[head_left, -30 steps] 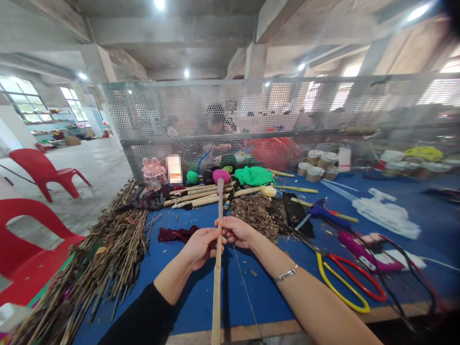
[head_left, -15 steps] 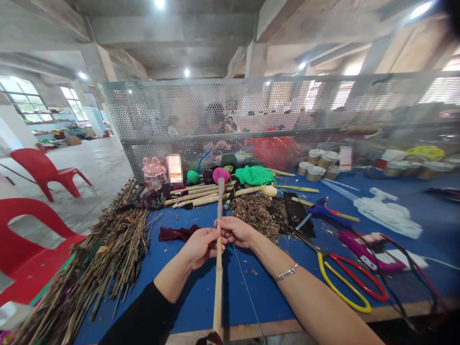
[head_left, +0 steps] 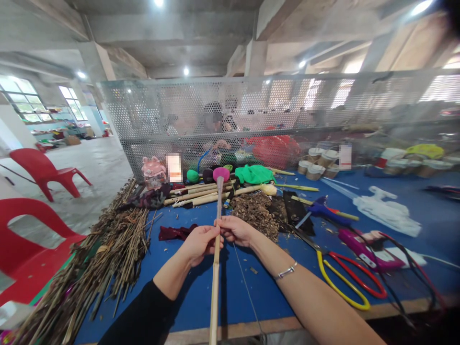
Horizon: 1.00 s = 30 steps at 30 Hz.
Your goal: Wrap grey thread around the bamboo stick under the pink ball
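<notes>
A long bamboo stick [head_left: 214,292] runs away from me over the table, topped by a magenta fabric-covered ball [head_left: 220,173]. Below the ball, the upper shaft [head_left: 219,196] carries a thin purplish-grey wrapping. My left hand [head_left: 201,242] is closed, thumb and fingers pinching the stick near where the wrapping ends. Right beside it, my right hand [head_left: 235,230] is closed as well, its fingertips pinched against the stick at the wrapping. A thin thread [head_left: 246,282] runs from below my right hand to the table's front edge. Whatever lies between the fingertips is hidden.
Dry stems [head_left: 108,254] are heaped at left, near red chairs [head_left: 36,239]. Dark red cloth [head_left: 178,232], wood chips [head_left: 257,213] and more sticks [head_left: 197,195] lie ahead. At right are red-and-yellow-handled scissors [head_left: 345,278] and a purple device with cables [head_left: 370,251]. A perforated metal screen [head_left: 161,110] stands behind.
The stick's near end has shifted slightly left, and a dark red piece seen briefly at the bottom edge half a second ago is out of view. Both hands keep their pinch.
</notes>
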### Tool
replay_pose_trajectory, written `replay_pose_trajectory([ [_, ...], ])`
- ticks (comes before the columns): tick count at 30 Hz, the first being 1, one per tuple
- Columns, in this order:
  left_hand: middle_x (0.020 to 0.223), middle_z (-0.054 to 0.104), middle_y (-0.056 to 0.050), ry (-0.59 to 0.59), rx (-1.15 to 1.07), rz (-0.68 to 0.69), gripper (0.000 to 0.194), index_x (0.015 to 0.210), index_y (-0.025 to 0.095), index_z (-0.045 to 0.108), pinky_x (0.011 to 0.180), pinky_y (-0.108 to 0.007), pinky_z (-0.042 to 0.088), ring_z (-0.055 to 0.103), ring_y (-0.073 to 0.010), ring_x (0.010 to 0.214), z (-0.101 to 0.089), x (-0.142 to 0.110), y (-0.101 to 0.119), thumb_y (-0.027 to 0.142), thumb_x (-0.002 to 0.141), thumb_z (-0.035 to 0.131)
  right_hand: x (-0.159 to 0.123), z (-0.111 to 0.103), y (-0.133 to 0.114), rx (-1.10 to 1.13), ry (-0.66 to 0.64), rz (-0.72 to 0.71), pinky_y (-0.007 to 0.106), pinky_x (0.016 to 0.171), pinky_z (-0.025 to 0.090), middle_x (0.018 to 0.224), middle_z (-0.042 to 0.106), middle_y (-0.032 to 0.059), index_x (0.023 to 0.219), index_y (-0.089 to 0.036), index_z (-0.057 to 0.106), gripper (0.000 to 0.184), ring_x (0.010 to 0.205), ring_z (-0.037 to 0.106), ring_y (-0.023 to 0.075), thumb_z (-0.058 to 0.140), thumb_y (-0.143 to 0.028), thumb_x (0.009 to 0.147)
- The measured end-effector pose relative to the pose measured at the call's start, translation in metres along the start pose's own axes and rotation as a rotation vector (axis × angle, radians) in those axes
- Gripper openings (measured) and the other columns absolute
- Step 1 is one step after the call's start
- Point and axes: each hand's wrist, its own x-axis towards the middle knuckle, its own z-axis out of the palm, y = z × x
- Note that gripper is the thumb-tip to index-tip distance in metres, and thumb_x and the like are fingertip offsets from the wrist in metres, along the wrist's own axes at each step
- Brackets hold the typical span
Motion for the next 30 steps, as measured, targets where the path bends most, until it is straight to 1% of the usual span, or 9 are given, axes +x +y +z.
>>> replay_pose_trajectory([
  [4,0.062,0.061,-0.002,0.020,0.086,-0.071,0.035,0.073,0.013,0.057,0.047,-0.020,0.041,0.055,-0.0097,0.050,-0.003,0.000,-0.002,0.045,0.064,0.070,0.002,0.004,0.003,-0.117,0.104,0.019,0.020,0.033,0.007,0.043,0.042,-0.0088,0.064,-0.015,0.047,0.036,0.031,0.022,0.0008,0.070,-0.043,0.063],
  [8,0.043,0.049,0.005,0.139,0.260,-0.005,0.039,0.060,0.014,0.053,0.042,-0.019,0.035,0.045,-0.0072,0.039,-0.007,0.003,-0.007,0.043,0.053,0.078,0.005,0.006,0.009,-0.262,0.182,0.042,0.022,0.034,0.006,0.036,0.035,-0.0105,0.061,-0.015,0.049,0.032,0.030,0.018,0.0014,0.067,-0.041,0.067],
  [10,0.043,0.050,0.005,0.143,0.247,0.015,0.040,0.058,0.013,0.054,0.042,-0.019,0.036,0.046,-0.0075,0.039,-0.006,0.004,-0.007,0.044,0.051,0.078,0.006,0.005,0.009,-0.242,0.173,0.032,0.021,0.034,0.006,0.036,0.034,-0.0109,0.062,-0.016,0.048,0.034,0.030,0.017,0.0017,0.067,-0.043,0.068],
  [13,0.056,0.060,-0.001,0.107,0.144,0.005,0.037,0.066,0.012,0.057,0.045,-0.019,0.040,0.054,-0.0088,0.046,-0.001,0.003,-0.004,0.045,0.061,0.073,0.004,0.000,0.005,-0.107,0.092,0.020,0.019,0.034,0.005,0.040,0.033,-0.0118,0.064,-0.017,0.044,0.038,0.032,0.016,0.0012,0.068,-0.046,0.065],
  [18,0.068,0.065,-0.006,0.020,-0.041,-0.061,0.028,0.078,0.011,0.059,0.051,-0.019,0.045,0.059,-0.0091,0.054,0.004,-0.001,0.000,0.038,0.074,0.064,0.002,-0.003,0.000,-0.017,0.015,0.020,0.017,0.034,0.006,0.047,0.043,-0.0087,0.068,-0.015,0.047,0.037,0.033,0.021,-0.0003,0.071,-0.043,0.063],
  [21,0.058,0.062,-0.002,0.030,0.185,-0.053,0.033,0.074,0.013,0.057,0.044,-0.020,0.042,0.056,-0.0103,0.046,-0.001,0.000,-0.004,0.044,0.070,0.067,0.003,-0.002,0.004,-0.146,0.097,0.031,0.018,0.032,0.009,0.042,0.042,-0.0090,0.063,-0.016,0.046,0.034,0.030,0.021,0.0008,0.069,-0.042,0.065],
  [24,0.042,0.050,0.004,0.075,0.422,0.051,0.041,0.060,0.015,0.051,0.039,-0.019,0.036,0.045,-0.0081,0.036,-0.005,0.002,-0.008,0.050,0.059,0.072,0.004,-0.001,0.007,-0.244,0.159,0.043,0.019,0.031,0.008,0.035,0.030,-0.0122,0.061,-0.017,0.045,0.034,0.029,0.016,0.0015,0.068,-0.041,0.066],
  [26,0.042,0.049,0.004,0.062,0.385,0.070,0.043,0.058,0.015,0.049,0.040,-0.020,0.037,0.044,-0.0071,0.036,-0.004,0.003,-0.009,0.052,0.058,0.072,0.003,0.000,0.006,-0.232,0.161,0.029,0.019,0.031,0.007,0.034,0.028,-0.0126,0.062,-0.017,0.045,0.034,0.029,0.015,0.0017,0.067,-0.043,0.067],
  [30,0.060,0.060,-0.001,-0.008,0.112,-0.004,0.040,0.068,0.012,0.056,0.046,-0.018,0.041,0.053,-0.0072,0.046,0.003,-0.002,-0.002,0.049,0.061,0.072,-0.001,0.000,0.000,-0.069,0.093,-0.001,0.018,0.034,0.006,0.040,0.037,-0.0108,0.070,-0.016,0.049,0.036,0.032,0.018,0.0010,0.068,-0.046,0.065],
])
